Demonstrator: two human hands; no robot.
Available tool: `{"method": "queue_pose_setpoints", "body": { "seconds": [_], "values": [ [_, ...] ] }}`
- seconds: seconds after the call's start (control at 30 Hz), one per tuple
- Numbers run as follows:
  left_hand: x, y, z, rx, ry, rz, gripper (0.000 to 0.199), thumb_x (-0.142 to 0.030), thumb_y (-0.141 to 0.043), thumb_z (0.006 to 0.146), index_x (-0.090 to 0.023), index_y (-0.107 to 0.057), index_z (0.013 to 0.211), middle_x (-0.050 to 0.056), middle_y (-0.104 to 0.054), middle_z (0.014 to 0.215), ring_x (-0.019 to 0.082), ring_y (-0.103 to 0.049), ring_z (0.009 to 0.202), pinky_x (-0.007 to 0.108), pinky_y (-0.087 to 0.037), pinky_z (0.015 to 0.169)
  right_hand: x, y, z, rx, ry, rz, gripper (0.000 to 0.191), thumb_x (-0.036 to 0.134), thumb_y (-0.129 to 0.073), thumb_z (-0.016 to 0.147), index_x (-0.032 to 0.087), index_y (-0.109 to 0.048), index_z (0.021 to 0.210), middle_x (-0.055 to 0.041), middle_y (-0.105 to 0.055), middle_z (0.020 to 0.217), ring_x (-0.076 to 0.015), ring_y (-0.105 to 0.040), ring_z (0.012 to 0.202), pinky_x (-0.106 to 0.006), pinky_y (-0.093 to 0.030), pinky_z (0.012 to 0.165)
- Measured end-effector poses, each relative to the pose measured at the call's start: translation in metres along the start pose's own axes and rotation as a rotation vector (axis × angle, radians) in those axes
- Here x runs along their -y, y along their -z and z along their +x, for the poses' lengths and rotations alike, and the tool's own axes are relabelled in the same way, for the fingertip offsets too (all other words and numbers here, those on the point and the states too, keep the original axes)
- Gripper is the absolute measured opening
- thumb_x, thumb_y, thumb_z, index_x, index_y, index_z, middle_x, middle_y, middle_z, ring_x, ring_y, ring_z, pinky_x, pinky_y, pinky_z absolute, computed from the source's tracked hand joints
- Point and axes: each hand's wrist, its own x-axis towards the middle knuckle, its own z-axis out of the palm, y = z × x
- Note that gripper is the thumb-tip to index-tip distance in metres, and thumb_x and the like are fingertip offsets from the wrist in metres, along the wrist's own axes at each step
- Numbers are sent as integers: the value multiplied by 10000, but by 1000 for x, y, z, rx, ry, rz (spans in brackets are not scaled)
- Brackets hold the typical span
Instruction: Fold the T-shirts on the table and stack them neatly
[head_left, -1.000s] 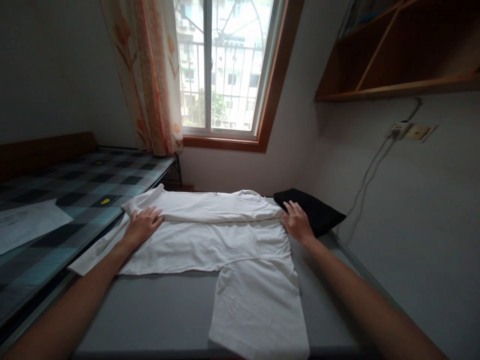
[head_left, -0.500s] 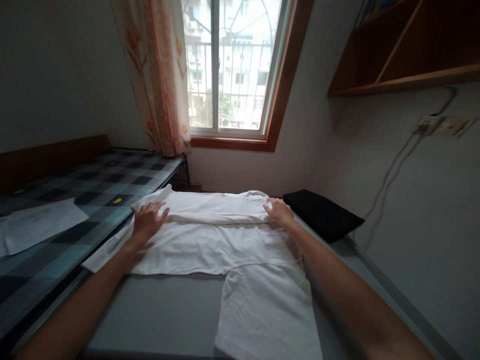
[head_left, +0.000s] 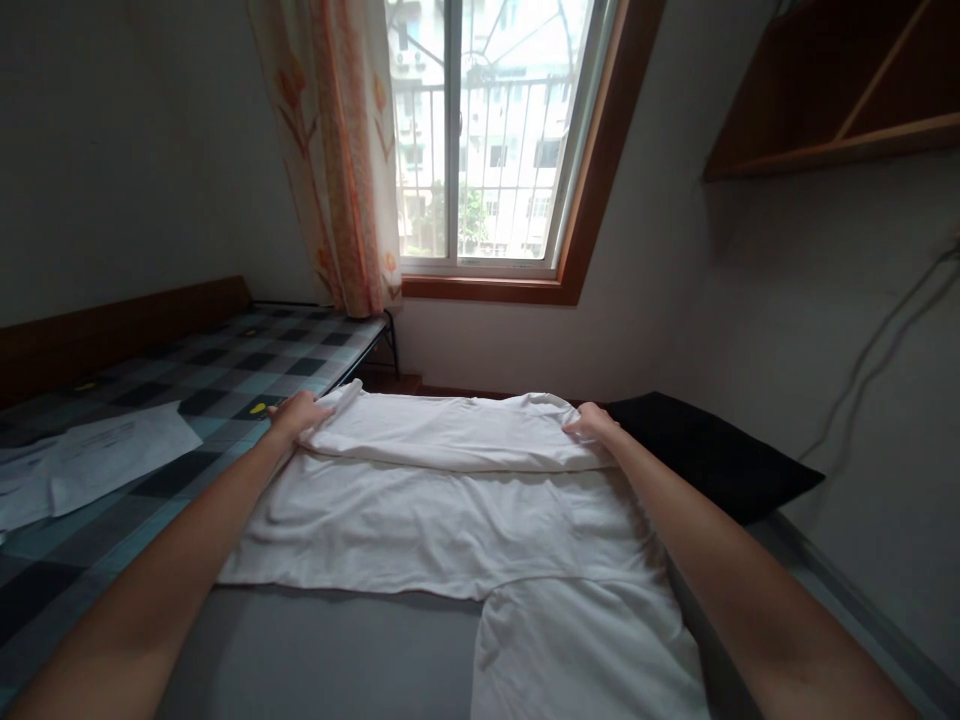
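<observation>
Holding: left hand [head_left: 296, 412] at 10 o'clock and right hand [head_left: 596, 420] at 2 o'clock, both on the far part of a white short-sleeved cloth shirt [head_left: 405, 520].
Right fingers: pinching the shirt's far edge, thumb on the cloth.
Left fingers: curled around the far corner; their tips are partly hidden, so I cannot tell how firmly they close.
Shirt: spread across the centre on a flat grey surface [head_left: 322, 650], a doubled band along its 12 o'clock side, one sleeve [head_left: 585, 650] lying towards 5 o'clock.
Band handling: best gripped at matching depths on both ends, I think, with light, even sideways tension so its edge runs straight.
Under layer: rippled through the middle; a low, gentle movement should avoid dragging it or adding creases.
Black flat cloth item [head_left: 720, 460]: just beside the right hand, towards 3 o'clock; worth keeping the knuckles off it.
White paper sheets [head_left: 124, 460]: at 9 o'clock on the blue-grey checked mattress [head_left: 45, 565], beyond the left forearm.
</observation>
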Motion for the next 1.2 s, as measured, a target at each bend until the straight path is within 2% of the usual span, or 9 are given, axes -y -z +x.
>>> {"method": "queue_pose_setpoints", "body": {
  "seconds": [0.13, 0.3, 0.37, 0.47, 0.6, 0.73, 0.87, 1.0, 1.2],
  "values": [
    [-12, 7, 8, 37, -35, 94, 296, -379, -602, 727, -225, -708, 957, 103, -733, 997, 318, -660, 965, 342, -482, 741, -7, 12, 12, -37, 62, 22, 257, 295, -700, 736, 229, -745, 980, -106, -720, 1055, -282, -662, 1004, -354, -496, 792],
    [-29, 24, 15, -256, 35, -68, 357, -372, -468, 874, -183, -643, 1121, 164, -667, 1157, 319, -631, 1027, 375, -492, 769, -14, 28, 26, -132, 79, 61, 176, 214, -654, 747, 200, -757, 890, -120, -726, 996, -272, -670, 942, -321, -493, 755],
    [-36, 30, 17, -375, 49, -138, 368, -352, -419, 913, -164, -607, 1166, 182, -629, 1190, 323, -611, 1051, 404, -487, 801, -15, 28, 32, -186, 52, 107, 205, 202, -621, 763, 175, -751, 920, -137, -721, 998, -277, -666, 949, -323, -493, 767],
    [-49, 30, 16, -440, 57, -198, 364, -302, -392, 936, -144, -558, 1219, 197, -589, 1207, 322, -577, 1091, 439, -462, 867, -14, 20, 38, -318, -14, 202, 279, 201, -557, 801, 133, -726, 1012, -167, -706, 1006, -288, -653, 982, -337, -495, 799],
    [-66, 12, 1, -516, 0, -163, 433, -325, -506, 899, -156, -506, 1297, 214, -492, 1301, 375, -466, 1217, 507, -398, 946, -4, 4, 32, -382, 8, 253, 449, 199, -519, 819, 79, -607, 1243, -209, -646, 1131, -289, -627, 1032, -354, -485, 852],
    [-83, -19, -44, -425, -314, -113, 342, -400, -464, 928, -213, -624, 1166, 153, -496, 1265, 331, -500, 1158, 460, -401, 957, 9, -11, -4, -413, 304, 143, 489, 292, -503, 869, 127, -541, 1328, -190, -517, 1335, -301, -563, 1124, -387, -437, 935],
    [-84, -44, -102, -274, -588, -64, 319, -411, -416, 948, -218, -669, 956, 110, -581, 1062, 254, -569, 1001, 388, -422, 935, 9, -23, -63, -533, 518, -14, 320, 341, -438, 923, 181, -654, 1096, -141, -596, 1144, -284, -553, 1037, -385, -422, 894],
    [-74, -55, -126, -183, -537, 57, 273, -410, -467, 912, -223, -664, 936, 112, -628, 986, 281, -577, 967, 413, -436, 879, -5, -36, -102, -412, 573, -129, 345, 380, -390, 955, 193, -676, 902, -121, -639, 963, -261, -567, 922, -372, -420, 837],
    [-74, -64, -88, -115, -378, -2, 546, -453, -456, 915, -193, -471, 1395, 162, -492, 1404, 296, -461, 1289, 453, -343, 1061, -12, -50, -88, -324, 423, -78, 483, 487, -446, 924, 234, -571, 1316, -148, -528, 1343, -324, -489, 1205, -452, -397, 961]
  ]
}}
